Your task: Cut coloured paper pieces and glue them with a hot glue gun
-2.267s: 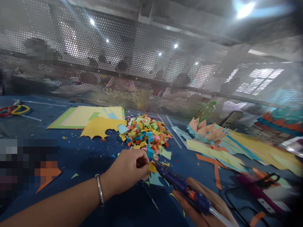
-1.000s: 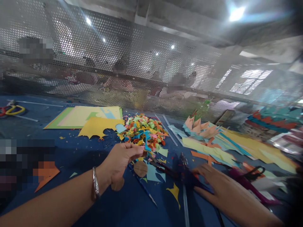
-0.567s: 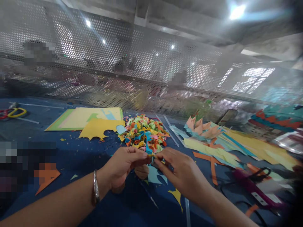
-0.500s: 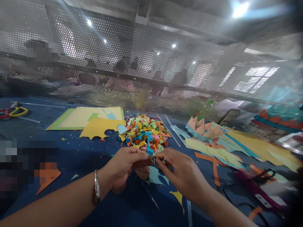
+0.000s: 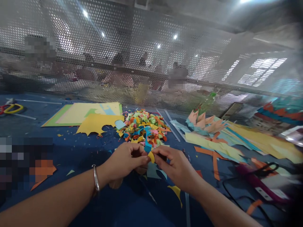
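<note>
Hands meet low centre: left hand [image 5: 125, 160] and right hand [image 5: 174, 164] both pinch a small yellow paper piece [image 5: 151, 156], looks folded maybe, with the scrap pile [image 5: 144, 127] at 12 o'clock. Best keep fingertips tight and press the crease evenly.

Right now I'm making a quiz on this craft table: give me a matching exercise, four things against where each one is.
Things:
1. small yellow paper piece
2. scissors
3. heap of paper scraps
4. bangle

Places:
A. far left of the table
B. on the left wrist
C. pinched between both hands
D. table middle, just beyond the hands

Pairs: 1-C, 2-A, 3-D, 4-B
</note>
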A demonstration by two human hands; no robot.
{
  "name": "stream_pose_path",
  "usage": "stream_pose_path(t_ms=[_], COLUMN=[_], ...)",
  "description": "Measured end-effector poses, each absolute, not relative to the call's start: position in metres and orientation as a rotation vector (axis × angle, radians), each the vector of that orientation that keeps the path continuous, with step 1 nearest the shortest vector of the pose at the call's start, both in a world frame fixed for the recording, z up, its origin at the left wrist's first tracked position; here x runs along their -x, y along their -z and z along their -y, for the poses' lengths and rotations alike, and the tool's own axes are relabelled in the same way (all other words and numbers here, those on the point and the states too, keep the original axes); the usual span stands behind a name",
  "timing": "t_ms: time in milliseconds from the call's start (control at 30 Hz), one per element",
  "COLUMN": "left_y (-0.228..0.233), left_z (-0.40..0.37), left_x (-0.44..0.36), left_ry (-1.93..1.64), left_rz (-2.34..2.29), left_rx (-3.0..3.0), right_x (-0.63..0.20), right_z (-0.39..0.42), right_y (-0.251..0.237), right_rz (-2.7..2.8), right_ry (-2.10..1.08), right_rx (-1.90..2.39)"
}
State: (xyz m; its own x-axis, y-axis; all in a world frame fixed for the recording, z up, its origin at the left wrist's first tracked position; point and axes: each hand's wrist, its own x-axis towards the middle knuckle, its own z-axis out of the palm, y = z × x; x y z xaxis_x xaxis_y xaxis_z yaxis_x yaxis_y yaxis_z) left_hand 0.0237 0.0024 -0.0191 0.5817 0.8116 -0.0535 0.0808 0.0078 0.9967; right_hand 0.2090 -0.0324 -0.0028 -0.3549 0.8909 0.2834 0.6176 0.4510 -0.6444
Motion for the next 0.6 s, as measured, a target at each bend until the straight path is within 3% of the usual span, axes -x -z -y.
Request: stream_pose_path(t_ms=[300, 600], left_y=[0.008, 0.005], left_z=[-0.003, 0.003], left_x=[-0.021, -0.023], left_ry=[-0.786, -0.745], left_rz=[-0.981, -1.023], left_rx=[-1.872, -2.051], right_x=[-0.212, -0.209], right_z=[0.034, 0.031], right_y=[0.010, 0.013], right_rz=[1.956, 1.991], right_ry=[-0.847, -0.797], right_rx=[1.268, 1.259])
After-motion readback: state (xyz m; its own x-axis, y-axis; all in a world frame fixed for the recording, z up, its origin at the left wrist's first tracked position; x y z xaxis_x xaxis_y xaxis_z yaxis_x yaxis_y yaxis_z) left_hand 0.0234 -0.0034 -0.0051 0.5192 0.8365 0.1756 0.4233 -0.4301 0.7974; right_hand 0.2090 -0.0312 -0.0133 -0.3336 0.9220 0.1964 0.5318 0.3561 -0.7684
